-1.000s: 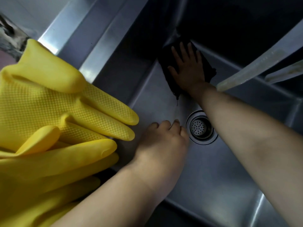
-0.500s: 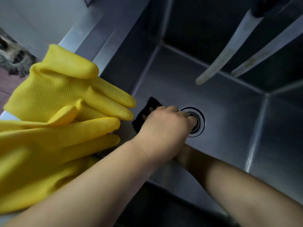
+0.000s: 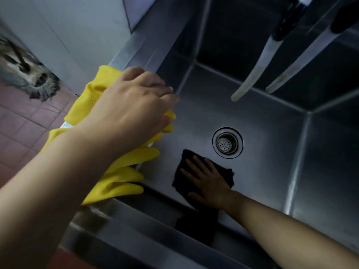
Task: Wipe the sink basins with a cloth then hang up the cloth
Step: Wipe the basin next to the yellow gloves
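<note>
I look down into a deep stainless steel sink basin (image 3: 272, 121) with a round drain strainer (image 3: 227, 142) in its floor. A black cloth (image 3: 181, 171) lies flat on the basin floor, near the front wall and just left of the drain. My right hand (image 3: 207, 181) presses on it with fingers spread, palm down. My left hand (image 3: 134, 105) rests on the yellow rubber gloves (image 3: 120, 179) draped over the sink's left rim, its fingers curled over them at the edge.
Two long spouts (image 3: 252, 74) hang over the back of the basin from above. The sink's front rim (image 3: 147, 230) runs across the bottom. Left of the sink are a white wall, reddish floor tiles and a grey mop head (image 3: 29, 78).
My right hand has slid the cloth from the back left corner down to the front of the basin floor. My left hand has lifted out of the basin onto the yellow gloves.
</note>
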Motion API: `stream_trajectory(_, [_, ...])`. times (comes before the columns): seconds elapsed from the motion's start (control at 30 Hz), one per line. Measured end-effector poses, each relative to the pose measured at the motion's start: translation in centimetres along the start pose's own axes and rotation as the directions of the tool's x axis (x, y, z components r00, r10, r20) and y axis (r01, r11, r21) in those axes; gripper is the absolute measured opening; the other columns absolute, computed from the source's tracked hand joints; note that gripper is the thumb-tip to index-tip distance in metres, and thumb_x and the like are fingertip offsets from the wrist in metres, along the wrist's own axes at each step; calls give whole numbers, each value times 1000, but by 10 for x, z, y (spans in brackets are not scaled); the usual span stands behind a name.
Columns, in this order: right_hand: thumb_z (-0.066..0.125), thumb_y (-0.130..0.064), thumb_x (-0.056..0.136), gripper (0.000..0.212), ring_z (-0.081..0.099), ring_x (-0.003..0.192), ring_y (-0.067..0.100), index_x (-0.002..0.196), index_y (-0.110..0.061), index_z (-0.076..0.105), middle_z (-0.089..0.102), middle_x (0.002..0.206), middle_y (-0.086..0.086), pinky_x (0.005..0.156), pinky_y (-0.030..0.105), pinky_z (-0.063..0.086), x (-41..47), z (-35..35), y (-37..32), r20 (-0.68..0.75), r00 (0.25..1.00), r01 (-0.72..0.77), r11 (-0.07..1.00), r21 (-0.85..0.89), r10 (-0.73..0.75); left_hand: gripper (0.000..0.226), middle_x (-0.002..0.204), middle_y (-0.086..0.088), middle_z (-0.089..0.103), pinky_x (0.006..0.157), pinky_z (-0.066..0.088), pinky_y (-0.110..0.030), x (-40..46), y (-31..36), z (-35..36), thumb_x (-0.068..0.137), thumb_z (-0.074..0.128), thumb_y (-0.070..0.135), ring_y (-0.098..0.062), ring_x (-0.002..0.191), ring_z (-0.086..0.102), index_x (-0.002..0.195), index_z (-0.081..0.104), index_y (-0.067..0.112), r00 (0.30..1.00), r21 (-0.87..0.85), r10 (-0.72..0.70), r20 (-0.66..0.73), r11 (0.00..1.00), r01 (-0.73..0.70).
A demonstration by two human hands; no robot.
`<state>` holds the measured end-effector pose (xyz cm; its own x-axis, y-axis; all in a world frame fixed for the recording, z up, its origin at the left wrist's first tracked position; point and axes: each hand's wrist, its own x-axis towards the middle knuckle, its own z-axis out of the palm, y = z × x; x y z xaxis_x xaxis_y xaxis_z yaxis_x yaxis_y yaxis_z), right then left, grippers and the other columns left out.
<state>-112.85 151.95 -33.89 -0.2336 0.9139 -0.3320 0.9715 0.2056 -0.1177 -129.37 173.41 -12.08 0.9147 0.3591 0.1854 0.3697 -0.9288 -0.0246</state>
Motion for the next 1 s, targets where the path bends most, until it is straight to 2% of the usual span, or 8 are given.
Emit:
stream_trajectory(0.13, [40,-56,90,74,-4,142,37,150,-20,16,6,156,12,114,56,5,55,-4,21,-71,992,-103,994,39,106,41,116,3,68,99,32,-38,-12,-15,18,84,50,41,-21,120,53,115,66,19,998,-9,-50,41,999,50])
stream_trajectory(0.33, [31,-57,91,75,-4,145,32,151,-20,8,2,159,13,115,48,-3,149,-24,79,-165,930,-319,944,89,329,35,109,5,70,95,33,-39,-13,-18,33,83,52,36,-22,116,54,110,68,21,997,-46,-75,-31,996,74])
stream_trajectory(0.5, [23,-51,93,70,-8,145,33,151,-18,1,-2,158,14,113,49,-9,190,-31,71,-191,879,-420,899,126,437,26,107,12,69,95,34,-42,-12,-21,36,81,58,31,-23,115,54,103,71,26,999,-52,-30,-21,998,29])
stream_trajectory(0.6, [26,-46,94,69,-7,145,33,151,-14,2,1,158,16,113,50,-11,176,-24,37,-214,916,-321,940,119,340,25,107,11,70,96,33,-41,-11,-20,35,81,57,30,-23,115,53,101,72,25,999,-45,-49,-17,998,48])
stream_trajectory(0.77, [34,-42,95,69,0,145,36,150,-10,10,8,157,19,114,52,-9,127,-2,-37,-190,982,42,996,85,-25,22,102,12,70,98,32,-41,-11,-18,33,82,57,32,-21,117,50,98,71,25,998,-5,-70,10,998,70])
stream_trajectory(0.87, [43,-35,94,63,8,144,37,149,-11,20,16,155,19,114,53,-5,111,4,-50,-173,960,238,967,89,-220,19,101,11,70,98,30,-41,-10,-16,32,82,58,29,-22,116,51,96,71,24,997,-12,-78,10,997,79])
stream_trajectory(0.93, [49,-28,92,57,19,141,38,145,-12,34,27,151,19,113,56,4,105,3,-49,-205,911,386,914,124,-357,20,101,10,70,98,30,-41,-10,-16,31,82,59,30,-22,116,51,97,71,23,997,-5,-81,21,997,81])
stream_trajectory(1.0, [47,-25,93,51,22,141,38,142,-12,39,32,150,15,113,55,4,102,2,-47,-213,857,505,847,167,-469,19,102,9,70,98,31,-41,-10,-15,30,83,60,30,-23,116,51,97,71,23,996,-3,-79,37,997,79])
